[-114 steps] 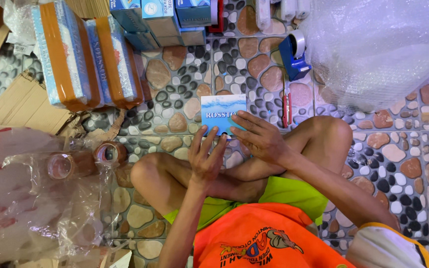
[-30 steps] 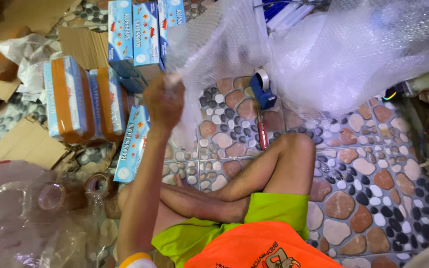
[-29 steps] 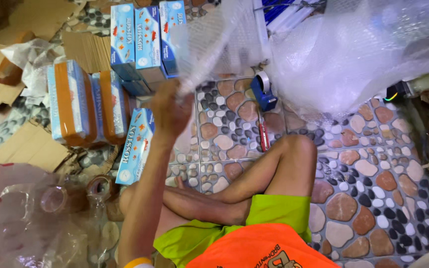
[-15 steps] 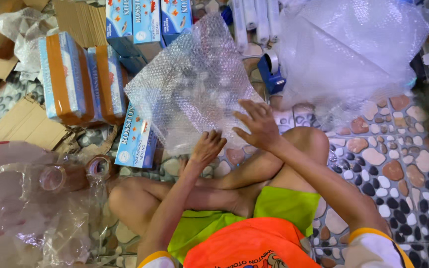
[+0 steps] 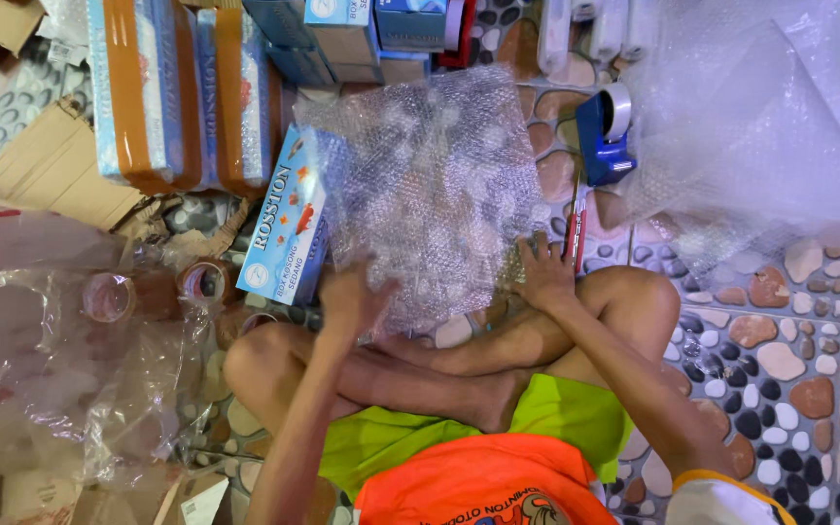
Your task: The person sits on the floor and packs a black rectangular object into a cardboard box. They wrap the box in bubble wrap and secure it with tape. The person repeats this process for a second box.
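A sheet of bubble wrap [image 5: 430, 185] lies spread on the pebble floor in front of my crossed legs. My left hand [image 5: 352, 294] rests on its near left edge, fingers extended, slightly blurred. My right hand [image 5: 542, 272] presses flat on its near right edge with fingers spread. A blue carton box [image 5: 284, 222] leans against the sheet's left side, close to my left hand. Neither hand grips anything.
A blue tape dispenser [image 5: 603, 131] and a red-handled cutter [image 5: 576, 231] lie right of the sheet. A big heap of bubble wrap [image 5: 760, 126] fills the right. Taped blue box stacks [image 5: 148, 97] stand at the back left, with tape rolls [image 5: 109, 297], a plastic bag [image 5: 31, 360] and cardboard [image 5: 51, 165].
The bubble wrap sheet, held up by my left hand a second ago, now lies flatter on the floor. Both hands have come down onto its near edge.
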